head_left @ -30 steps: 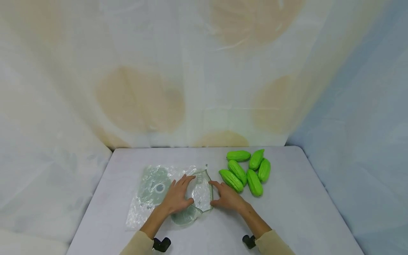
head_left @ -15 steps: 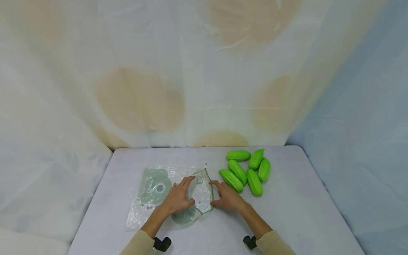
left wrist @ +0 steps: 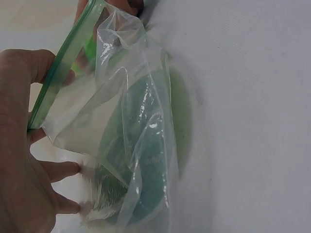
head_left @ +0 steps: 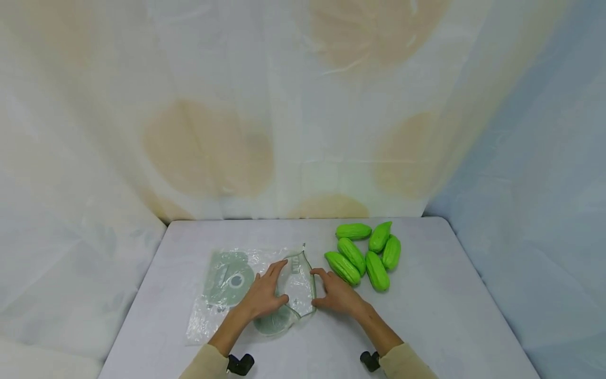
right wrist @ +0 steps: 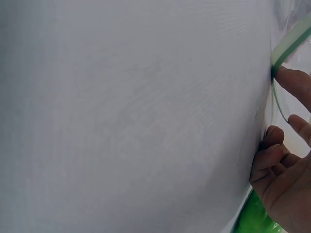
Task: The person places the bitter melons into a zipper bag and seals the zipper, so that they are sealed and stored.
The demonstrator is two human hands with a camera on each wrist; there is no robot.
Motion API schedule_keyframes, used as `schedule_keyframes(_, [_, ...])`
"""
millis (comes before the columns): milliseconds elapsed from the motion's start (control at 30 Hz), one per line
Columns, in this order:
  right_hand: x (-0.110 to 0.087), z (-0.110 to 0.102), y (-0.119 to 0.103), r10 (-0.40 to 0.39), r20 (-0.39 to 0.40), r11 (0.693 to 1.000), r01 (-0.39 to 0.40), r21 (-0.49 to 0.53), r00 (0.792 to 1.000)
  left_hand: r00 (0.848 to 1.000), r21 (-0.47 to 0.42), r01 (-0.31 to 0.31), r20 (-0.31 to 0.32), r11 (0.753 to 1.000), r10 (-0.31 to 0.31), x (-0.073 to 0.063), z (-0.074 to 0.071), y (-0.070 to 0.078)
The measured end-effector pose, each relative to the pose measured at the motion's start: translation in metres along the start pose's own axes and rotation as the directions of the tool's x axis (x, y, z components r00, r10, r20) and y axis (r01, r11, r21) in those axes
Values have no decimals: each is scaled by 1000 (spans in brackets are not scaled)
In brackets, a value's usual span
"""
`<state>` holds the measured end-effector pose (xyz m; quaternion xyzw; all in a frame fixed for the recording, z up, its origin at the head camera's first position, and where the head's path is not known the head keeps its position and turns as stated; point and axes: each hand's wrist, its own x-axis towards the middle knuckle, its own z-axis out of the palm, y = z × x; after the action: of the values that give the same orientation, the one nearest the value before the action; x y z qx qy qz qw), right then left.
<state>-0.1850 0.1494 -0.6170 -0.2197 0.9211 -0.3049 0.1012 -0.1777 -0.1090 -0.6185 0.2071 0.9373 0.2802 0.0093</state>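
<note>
A clear plastic zip bag (head_left: pixel 227 281) with pale green prints lies on the table, its mouth facing right and spread apart. My left hand (head_left: pixel 262 296) is on its left side, thumb and forefinger wide apart against the rim. Up close in the left wrist view, the green zip strip (left wrist: pixel 62 60) crosses the thumb, and two more fingertips touch the film. At the opposite rim my right hand (head_left: pixel 338 292) presses with thumb and forefinger stretched apart. Its other fingers are folded in the right wrist view, beside the strip (right wrist: pixel 291 46). Nothing solid shows inside the bag.
Several bright green bitter melons (head_left: pixel 351 253) lie in a cluster behind and right of my right hand. The white table (head_left: pixel 435 310) has fabric-like walls (head_left: pixel 303 131) at its back and sides. Black devices (head_left: pixel 241 363) sit at both wrists.
Both hands keep their places at the bag's mouth. The far corner of the mouth has shifted slightly left. The bitter melons have not moved.
</note>
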Motion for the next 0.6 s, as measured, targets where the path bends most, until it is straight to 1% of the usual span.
schedule_keyframes(300, [-1,-2,-4,2,6,1000,-3,5,1000,1000,13,-8,-20,1000,8,0,1,0])
schedule_keyframes(600, [-1,0,-1,-13,-2,1000,13,-29,1000,1000,34,-6,-2,999,6,2,2,0])
